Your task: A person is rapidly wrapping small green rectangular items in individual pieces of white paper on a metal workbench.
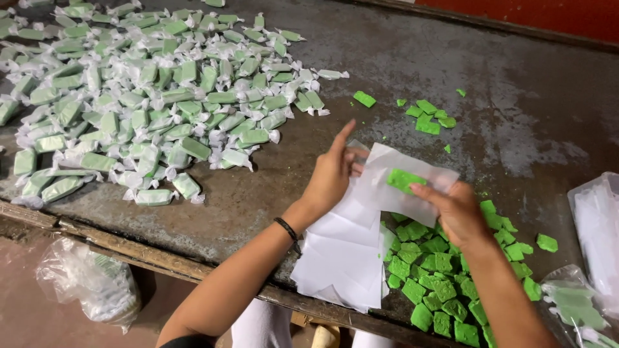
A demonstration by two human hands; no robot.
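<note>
Two hands: our left hand (332,174) and right hand (454,209) both pinch a wrapper (406,183) holding one green candy (405,180); wrapped candies (142,96) lie at ten o'clock.

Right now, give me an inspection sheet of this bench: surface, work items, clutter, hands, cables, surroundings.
Surface: dark, worn metal tabletop, stained, with green crumbs.
Work items: green block lying on a translucent wrapper sheet; stack of white wrapper sheets; pile of unwrapped green blocks; large heap of wrapped pieces.
Clutter: broken green bits apart from the piles; clear bags at the right edge.
Hands: left hand holds the sheet's edge, index finger raised; right hand pins sheet and block; black wristband on the left wrist.
Cables: nothing seen.
Surroundings: plastic bag on the floor; red wall behind.
</note>
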